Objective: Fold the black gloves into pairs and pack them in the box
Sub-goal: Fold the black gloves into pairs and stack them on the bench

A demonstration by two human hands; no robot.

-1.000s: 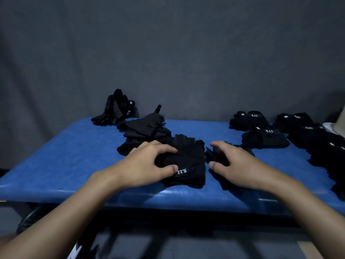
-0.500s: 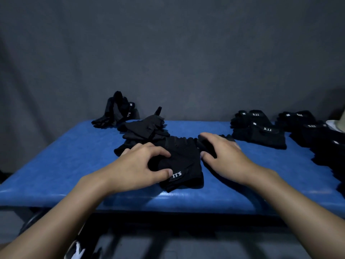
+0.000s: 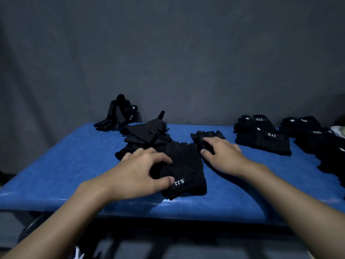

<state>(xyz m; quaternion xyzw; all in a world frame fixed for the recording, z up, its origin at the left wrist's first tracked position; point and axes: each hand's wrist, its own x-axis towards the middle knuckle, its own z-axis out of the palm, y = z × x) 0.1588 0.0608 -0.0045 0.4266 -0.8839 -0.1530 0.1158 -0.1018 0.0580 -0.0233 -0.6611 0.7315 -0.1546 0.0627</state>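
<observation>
Both hands work on the padded blue worktop (image 3: pixel 74 165), whose vinyl-like surface shows a faint sheen. Left hand (image 3: pixel 140 171) grips a folded glove (image 3: pixel 186 165) near the front edge, fingers curled over its soft black knit and thumb pinching beside a white "5.11" cuff tag. Right hand (image 3: pixel 223 156) lies just beside it on a second glove (image 3: pixel 209 135), fingers relaxed and spread across the fabric, gripping nothing; that glove's stubby finger ends fan toward the back. Behind the left hand sits a rumpled heap of gloves (image 3: pixel 147 133), and a limp bundle (image 3: pixel 119 114) rests at the far edge. Flat, squared folded pairs (image 3: pixel 265 141) line the right side. A creased grey cloth backdrop (image 3: pixel 168 53) hangs behind.
</observation>
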